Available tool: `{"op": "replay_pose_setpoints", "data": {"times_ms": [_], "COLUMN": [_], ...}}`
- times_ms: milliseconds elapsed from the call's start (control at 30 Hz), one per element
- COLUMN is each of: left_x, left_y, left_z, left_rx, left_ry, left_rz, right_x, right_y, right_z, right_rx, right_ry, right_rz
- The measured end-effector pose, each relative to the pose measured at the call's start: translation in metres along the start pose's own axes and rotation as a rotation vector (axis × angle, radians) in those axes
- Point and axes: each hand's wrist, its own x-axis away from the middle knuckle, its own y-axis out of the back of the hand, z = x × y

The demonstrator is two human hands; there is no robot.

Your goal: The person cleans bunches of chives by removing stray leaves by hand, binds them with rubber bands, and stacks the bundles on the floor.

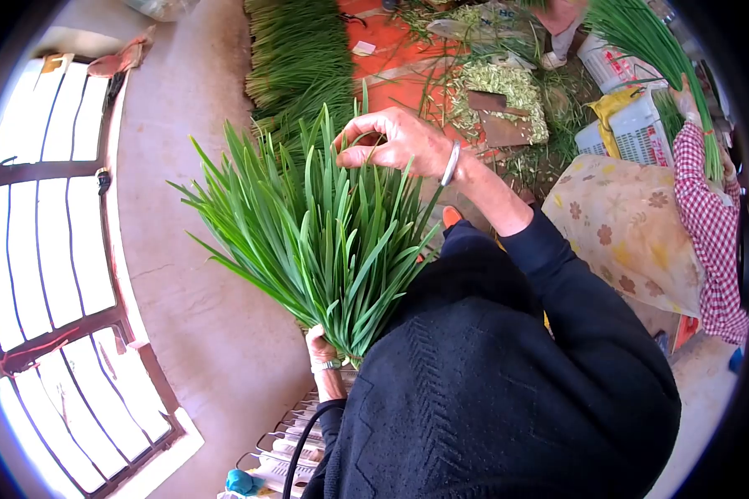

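Green leaves in a bunch were gripped at the base by your left hand, your right hand at their tips, its hold unclear, and though a stack already lay along the red sheet's left edge, this bunch seemed unfinished.

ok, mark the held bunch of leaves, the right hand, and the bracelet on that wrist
Bunch of leaves (324, 237), head view: middle of its leafy spread.
Right hand (409, 144), head view: back of the hand.
Bracelet (451, 163), head view: outer face of the band.
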Motion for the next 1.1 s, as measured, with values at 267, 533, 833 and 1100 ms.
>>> {"op": "replay_pose_setpoints", "data": {"times_ms": [267,533,833,1100], "left_x": [0.003,0.001,-0.001,-0.003], "left_y": [-0.015,-0.028,-0.03,-0.035], "left_z": [-0.003,-0.003,-0.003,-0.002], "left_rx": [-0.011,0.04,0.03,0.034], "left_ry": [0.002,0.029,0.035,0.085], "left_rz": [-0.042,0.015,0.052,-0.022], "right_x": [0.003,-0.003,-0.001,0.052], "right_y": [-0.016,-0.037,0.035,0.044], "right_z": [0.001,-0.023,-0.029,0.006], "right_rx": [-0.036,-0.453,-0.1,0.092], "right_ry": [0.1,0.216,0.265,0.054], "right_rz": [-0.161,-0.527,-0.645,-0.177]}}
